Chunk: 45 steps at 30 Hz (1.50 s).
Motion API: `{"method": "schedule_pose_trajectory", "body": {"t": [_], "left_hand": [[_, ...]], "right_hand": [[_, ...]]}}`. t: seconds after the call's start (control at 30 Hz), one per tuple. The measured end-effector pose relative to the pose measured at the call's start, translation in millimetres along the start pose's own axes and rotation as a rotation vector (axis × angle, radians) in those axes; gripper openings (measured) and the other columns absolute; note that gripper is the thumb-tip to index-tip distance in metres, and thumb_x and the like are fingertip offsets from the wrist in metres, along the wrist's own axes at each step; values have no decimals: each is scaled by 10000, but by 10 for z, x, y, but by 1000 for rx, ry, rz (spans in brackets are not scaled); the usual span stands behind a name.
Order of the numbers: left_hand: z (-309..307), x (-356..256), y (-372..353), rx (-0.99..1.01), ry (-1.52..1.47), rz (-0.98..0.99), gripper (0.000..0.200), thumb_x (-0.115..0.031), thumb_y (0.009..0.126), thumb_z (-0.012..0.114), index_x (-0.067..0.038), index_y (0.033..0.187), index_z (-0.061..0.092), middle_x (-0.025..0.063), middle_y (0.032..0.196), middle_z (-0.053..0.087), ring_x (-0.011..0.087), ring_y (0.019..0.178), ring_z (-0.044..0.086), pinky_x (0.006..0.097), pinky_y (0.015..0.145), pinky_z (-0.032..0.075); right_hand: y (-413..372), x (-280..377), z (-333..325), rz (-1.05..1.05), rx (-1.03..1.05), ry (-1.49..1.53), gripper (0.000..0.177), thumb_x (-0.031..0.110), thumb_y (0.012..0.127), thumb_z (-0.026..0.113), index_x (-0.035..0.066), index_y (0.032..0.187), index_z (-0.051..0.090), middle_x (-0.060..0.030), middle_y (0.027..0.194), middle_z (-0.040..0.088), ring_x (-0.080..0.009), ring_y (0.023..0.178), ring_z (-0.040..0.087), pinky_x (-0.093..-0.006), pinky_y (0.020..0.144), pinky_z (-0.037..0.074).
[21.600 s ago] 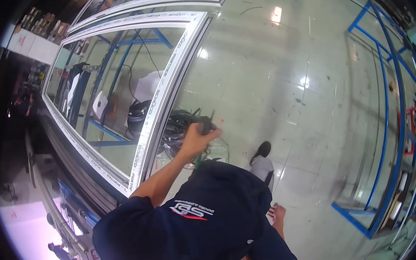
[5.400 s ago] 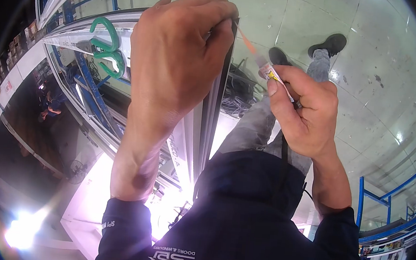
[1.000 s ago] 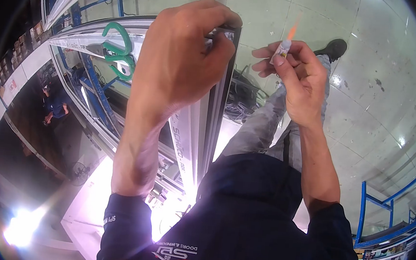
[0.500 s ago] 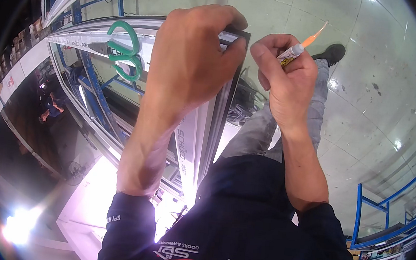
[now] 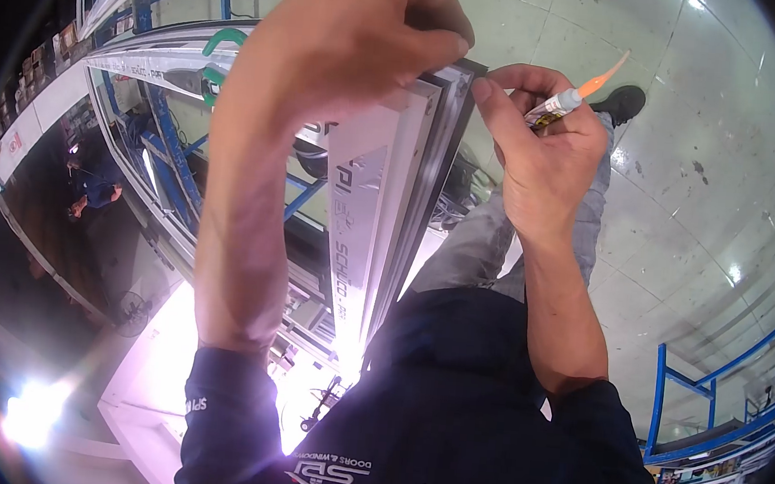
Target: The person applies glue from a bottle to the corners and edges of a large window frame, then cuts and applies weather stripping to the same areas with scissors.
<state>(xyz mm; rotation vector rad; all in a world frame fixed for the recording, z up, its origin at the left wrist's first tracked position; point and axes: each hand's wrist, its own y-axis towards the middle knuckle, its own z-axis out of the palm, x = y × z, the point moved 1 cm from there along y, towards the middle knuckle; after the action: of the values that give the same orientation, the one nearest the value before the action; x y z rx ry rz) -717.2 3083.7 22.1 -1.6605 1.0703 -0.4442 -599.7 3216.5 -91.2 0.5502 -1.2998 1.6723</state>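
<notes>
Head camera view: nearest is the wearer's navy shirt with printed lettering [image 5: 429,409]. Over the corner of a white-and-grey window frame printed with dark lettering [image 5: 359,203], the left hand [image 5: 345,34] has its thumb and forefinger drawn together; from where I stand, I can't tell whether they pinch anything. Just beside that corner, the right hand [image 5: 545,150] has its fingers curled around a small white tube with a yellow label [image 5: 554,110]. It lies across the fingers, its orange nozzle [image 5: 604,75] sticking out past them, up and away from the frame. Green-handled scissors [image 5: 226,40] rest on the frame, partly behind the left forearm. Farther off, a blue metal rack [image 5: 657,400] stands on the pale tiled floor [image 5: 671,228], and across the room there's another person [image 5: 96,190]
</notes>
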Motion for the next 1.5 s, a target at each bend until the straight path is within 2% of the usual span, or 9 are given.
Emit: {"method": "schedule_pose_trajectory", "body": {"t": [0.03, 0.1, 0.2, 0.4, 0.77, 0.93, 1.17, 1.37, 1.5], "left_hand": [[-203, -172, 62, 164, -80, -99, 198, -145, 914, 728, 23, 1000, 789, 132, 850, 758, 154, 755, 698, 303, 663, 556], [-237, -152, 114, 236, -53, -39, 217, -145, 897, 743, 37, 1007, 787, 155, 827, 759, 158, 694, 686, 313, 607, 544], [-54, 105, 133, 50, 148, 268, 247, -151, 900, 774, 17, 1080, 787, 117, 753, 759, 112, 555, 642, 262, 483, 495], [-32, 9, 135, 97, 76, 193, 169, -110, 897, 763, 11, 1013, 787, 68, 741, 746, 95, 568, 629, 238, 485, 465], [52, 293, 194, 23, 83, 641, 123, -47, 879, 709, 25, 959, 769, 68, 734, 721, 89, 544, 579, 265, 470, 420], [60, 444, 361, 77, -7, 739, 124, -30, 867, 705, 27, 960, 764, 67, 729, 715, 89, 546, 575, 267, 470, 415], [66, 304, 189, 119, -111, 475, 111, -24, 895, 695, 32, 966, 758, 29, 688, 692, 59, 530, 555, 235, 455, 391], [70, 344, 217, 123, -111, 471, 113, -46, 909, 705, 32, 971, 759, 19, 678, 684, 51, 515, 539, 227, 445, 373], [3, 315, 276, 216, -189, 359, 125, -56, 909, 719, 32, 984, 766, 60, 737, 728, 69, 560, 601, 221, 481, 449]], "right_hand": [[0, 3, -3, 0, -1, -11, 128, 6, 839, 800, -32, 921, 710, 80, 659, 491, 3, 582, 408, -195, 531, 284], [-7, 3, -16, 4, -7, -21, 131, 8, 838, 802, -32, 924, 712, 81, 660, 491, 2, 586, 408, -197, 534, 284], [-11, -14, -19, 11, -13, -17, 128, 4, 838, 801, -34, 924, 714, 81, 660, 494, 2, 590, 409, -198, 537, 285], [-11, -47, -34, -14, -12, 4, 105, -13, 842, 790, -38, 912, 716, 73, 663, 505, 1, 592, 414, -196, 536, 282], [-44, -80, -10, -118, -14, -39, 85, -18, 861, 758, -34, 932, 714, 64, 680, 528, 1, 601, 424, -192, 540, 300], [-2, -119, -24, 13, -23, 83, 84, 7, 873, 759, -34, 931, 713, 59, 693, 550, -7, 611, 446, -191, 552, 321], [15, -112, -57, 95, 22, 144, 128, 43, 871, 795, -36, 940, 721, 64, 691, 554, -8, 611, 463, -192, 551, 325], [3, -110, -17, 81, 21, 71, 157, 61, 872, 810, -42, 962, 734, 81, 676, 536, 0, 593, 443, -185, 543, 307], [3, -112, -40, 79, 42, 87, 155, 60, 884, 805, -43, 983, 744, 87, 676, 537, 6, 596, 435, -180, 543, 297]]}}
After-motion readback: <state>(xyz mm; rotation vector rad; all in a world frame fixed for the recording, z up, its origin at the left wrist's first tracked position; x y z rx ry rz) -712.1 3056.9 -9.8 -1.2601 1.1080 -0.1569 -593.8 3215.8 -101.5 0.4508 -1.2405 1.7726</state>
